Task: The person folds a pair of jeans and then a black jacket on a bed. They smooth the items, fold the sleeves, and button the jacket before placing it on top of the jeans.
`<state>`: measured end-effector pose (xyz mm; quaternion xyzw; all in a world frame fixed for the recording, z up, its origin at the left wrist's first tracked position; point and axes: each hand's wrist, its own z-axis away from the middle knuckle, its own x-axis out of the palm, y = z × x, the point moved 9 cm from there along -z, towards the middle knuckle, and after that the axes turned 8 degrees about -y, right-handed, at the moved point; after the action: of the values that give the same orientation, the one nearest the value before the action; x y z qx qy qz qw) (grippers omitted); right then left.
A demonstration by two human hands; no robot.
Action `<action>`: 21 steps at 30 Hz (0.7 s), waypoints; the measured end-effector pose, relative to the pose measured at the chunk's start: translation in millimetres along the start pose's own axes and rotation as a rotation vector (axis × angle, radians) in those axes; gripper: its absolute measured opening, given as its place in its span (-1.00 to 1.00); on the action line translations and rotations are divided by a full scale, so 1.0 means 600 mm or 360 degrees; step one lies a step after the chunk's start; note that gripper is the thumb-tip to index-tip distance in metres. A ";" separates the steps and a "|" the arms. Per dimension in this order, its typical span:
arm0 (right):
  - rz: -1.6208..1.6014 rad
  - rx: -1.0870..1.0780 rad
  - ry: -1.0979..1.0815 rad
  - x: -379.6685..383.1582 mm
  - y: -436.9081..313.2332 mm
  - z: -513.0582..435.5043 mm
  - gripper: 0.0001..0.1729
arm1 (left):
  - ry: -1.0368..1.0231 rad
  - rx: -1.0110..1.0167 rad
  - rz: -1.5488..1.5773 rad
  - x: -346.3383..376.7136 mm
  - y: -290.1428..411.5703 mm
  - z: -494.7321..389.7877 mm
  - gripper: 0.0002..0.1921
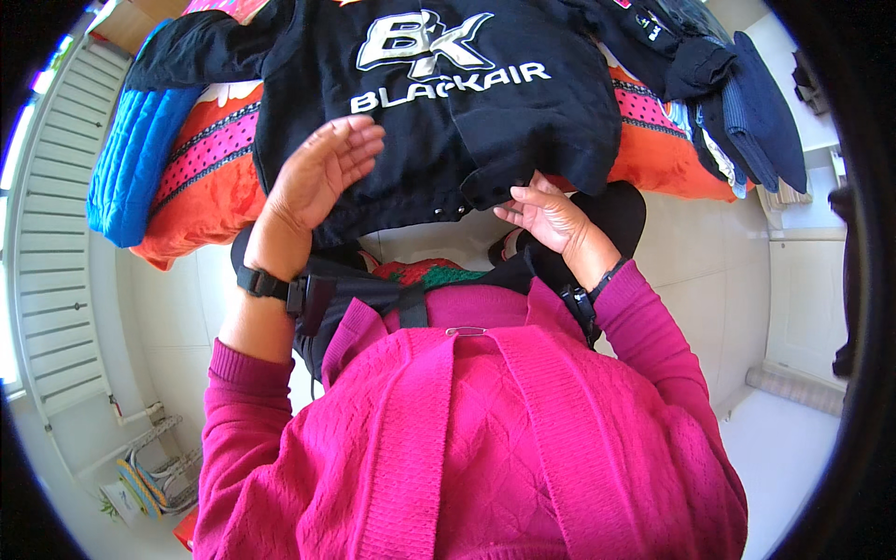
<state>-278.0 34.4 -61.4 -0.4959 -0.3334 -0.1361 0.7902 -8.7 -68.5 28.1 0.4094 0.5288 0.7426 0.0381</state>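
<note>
A black jacket (420,154) with large white lettering lies spread face up before me, its sleeves out to both sides. My left hand (325,168) is raised over the jacket's lower left part, palm turned inward, holding nothing. At the jacket's bottom hem, my right hand (542,210) has its thumb and fingers apart, right by the corner of the hem band. I cannot tell how firmly it touches the cloth. Snap buttons (449,211) show on the hem, left of my right hand.
Under the jacket is orange and pink dotted bedding (210,203). A blue quilted item (143,161) hangs at the left edge. Folded dark clothes (759,119) are stacked at right. A white radiator (63,224) stands along the left wall, a white cabinet (805,308) at right.
</note>
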 end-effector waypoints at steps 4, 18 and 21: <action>0.0237 0.0288 0.0478 -0.053 0.042 -0.009 -0.55 | 0.0291 0.0148 0.0214 -0.051 0.018 0.009 -0.61; 0.0271 0.0603 0.0182 -0.018 0.078 -0.050 -0.52 | -0.0116 -0.0127 0.0327 0.017 -0.071 0.035 -0.70; 0.0550 0.0682 0.0181 -0.017 0.080 -0.049 -0.46 | -0.0096 -0.0180 0.0302 0.012 -0.078 0.038 -0.70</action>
<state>-247.9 30.3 -109.6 -0.3586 -0.2200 0.0466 0.9060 -16.4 -27.6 -3.5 0.4771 0.4434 0.7588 0.0065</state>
